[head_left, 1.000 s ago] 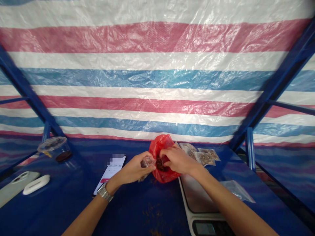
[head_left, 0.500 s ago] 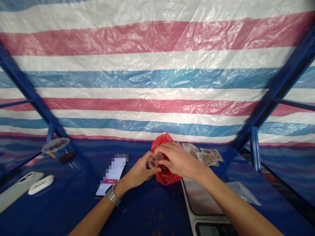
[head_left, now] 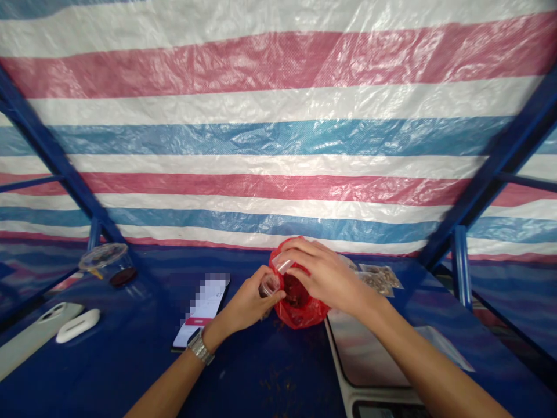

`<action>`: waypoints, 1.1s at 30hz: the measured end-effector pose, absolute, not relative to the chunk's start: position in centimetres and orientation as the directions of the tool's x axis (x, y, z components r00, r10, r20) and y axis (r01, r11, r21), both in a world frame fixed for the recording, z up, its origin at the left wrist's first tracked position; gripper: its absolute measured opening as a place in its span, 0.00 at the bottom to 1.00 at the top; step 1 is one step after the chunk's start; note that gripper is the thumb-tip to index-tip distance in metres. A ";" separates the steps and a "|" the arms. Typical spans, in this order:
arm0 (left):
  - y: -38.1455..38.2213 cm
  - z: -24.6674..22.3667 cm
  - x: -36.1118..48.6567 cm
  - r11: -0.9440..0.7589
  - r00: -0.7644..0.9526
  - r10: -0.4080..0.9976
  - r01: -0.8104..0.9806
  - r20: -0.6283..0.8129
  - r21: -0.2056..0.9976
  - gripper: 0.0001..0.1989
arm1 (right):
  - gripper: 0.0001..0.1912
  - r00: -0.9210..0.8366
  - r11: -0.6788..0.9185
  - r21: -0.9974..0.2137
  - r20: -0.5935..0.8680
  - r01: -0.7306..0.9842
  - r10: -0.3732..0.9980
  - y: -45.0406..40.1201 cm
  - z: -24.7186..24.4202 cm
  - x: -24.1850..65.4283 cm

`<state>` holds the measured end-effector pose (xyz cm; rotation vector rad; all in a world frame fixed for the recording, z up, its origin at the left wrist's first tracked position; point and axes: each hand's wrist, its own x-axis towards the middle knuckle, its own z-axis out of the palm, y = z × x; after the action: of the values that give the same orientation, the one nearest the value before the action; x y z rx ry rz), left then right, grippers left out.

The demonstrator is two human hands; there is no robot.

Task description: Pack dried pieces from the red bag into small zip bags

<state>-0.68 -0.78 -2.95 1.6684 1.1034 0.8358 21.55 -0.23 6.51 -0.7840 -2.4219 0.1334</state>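
Observation:
My left hand (head_left: 250,299) is closed around what looks like a small clear plastic bag (head_left: 270,284), its mouth rounded open; a brownish bit shows beneath the fingers. Just to its right, my right hand (head_left: 319,271) pinches a small clear plastic piece (head_left: 284,265), perhaps a little cup, tilted near the bag's mouth. Under the right hand stands a red plastic bag (head_left: 300,316), open at the top, with dark reddish-brown loose bits inside. Its right side is next to a scale (head_left: 369,357), partly covered by my right forearm.
Several clear packets of brown bits (head_left: 376,281) lie behind the scale, and a flat clear bag (head_left: 444,348) lies right of it. A lit phone (head_left: 202,313), a white case (head_left: 78,326), another phone (head_left: 39,337) and a clear tub (head_left: 111,267) are on the left. Crumbs dot the blue table.
My right hand has lifted slightly back from the left hand, so the clear piece and the red bag's contents show more. The view has shifted slightly.

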 end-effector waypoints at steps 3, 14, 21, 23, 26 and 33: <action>-1.2 -2.5 -0.7 -0.177 0.292 0.955 0.401 0.057 0.899 0.17 | 0.15 -0.665 0.784 -0.310 0.417 0.537 0.620 0.1 7.3 23.0; -2.1 -2.2 -0.7 -0.100 0.222 0.975 0.520 -0.021 0.849 0.06 | 0.25 -0.730 0.739 -0.208 0.132 0.641 0.671 1.6 1.2 20.7; -1.6 -1.7 -0.2 0.049 0.158 0.983 0.249 -0.090 0.967 0.09 | 0.17 -0.650 0.633 -0.163 -0.084 0.756 0.755 -0.1 3.1 21.1; -1.8 -1.1 0.0 0.092 0.137 0.984 0.180 -0.118 0.979 0.10 | 0.19 -0.624 0.610 -0.135 -0.114 0.781 0.773 -0.7 3.6 20.9; -2.2 -0.4 0.2 0.127 0.146 0.979 0.111 -0.142 0.986 0.11 | 0.17 -0.584 0.576 -0.095 -0.122 0.812 0.803 -1.1 3.8 20.4; -2.3 -0.9 0.4 0.142 0.248 0.955 0.095 -0.162 0.985 0.08 | 0.12 -0.564 0.553 -0.144 -0.053 0.821 0.824 -0.4 3.0 20.4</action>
<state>0.40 -2.32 -0.89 1.2603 1.1397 0.8709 20.35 -0.45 2.95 -1.4563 -2.7503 0.2378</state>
